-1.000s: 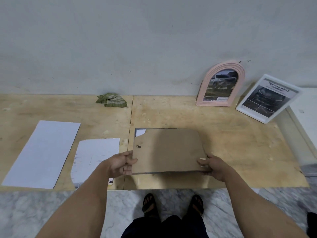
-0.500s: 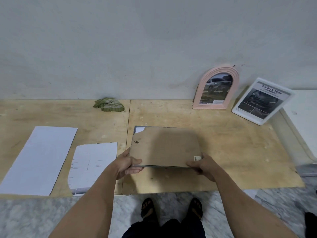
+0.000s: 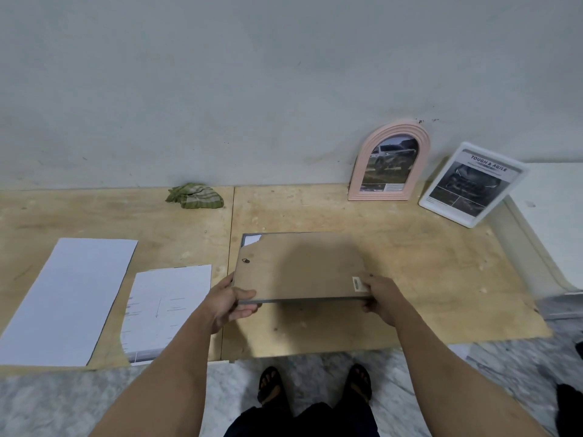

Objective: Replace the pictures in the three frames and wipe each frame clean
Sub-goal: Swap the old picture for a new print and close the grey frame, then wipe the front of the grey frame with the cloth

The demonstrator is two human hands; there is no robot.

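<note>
Plywood sheets [image 3: 410, 247] cover the floor along a grey-white wall [image 3: 252, 74], two boards butted at a seam; marble tile [image 3: 47, 402] shows at the near edge.

Face-down frame [image 3: 299, 266]: brown backing board up, grey edge visible along its near side. Near edge is lifted off the plywood; far edge looks to sit on or close to the surface, cannot tell which. A corner of white paper shows at its far-left corner, where the backing is notched. Small dark hanger spot near the left edge; pale label at the near-right corner.

Left hand [image 3: 228, 302]: grips the frame's near-left corner, thumb on top of the backing, fingers curled underneath.

Right hand [image 3: 381, 298]: holds the near-right corner, thumb beside the label, fingers wrapped under the edge.

Pink arched frame [image 3: 389, 162]: upright, leaning on the wall, right of the seam, vehicle picture inside.

White rectangular frame [image 3: 473, 184]: just right of the arched one, tilted, leaning back, print headed "TOUGH & AGILE".

Green cloth [image 3: 195, 196]: crumpled, at the wall, just left of the seam, well apart from both hands.

Two white sheets on the left board: large blank sheet [image 3: 69, 298] far left; smaller sheet [image 3: 164, 310] beside it with faint print showing through, near the left forearm.

Person's sandalled feet [image 3: 315, 386] on the tile below the frame.
</note>
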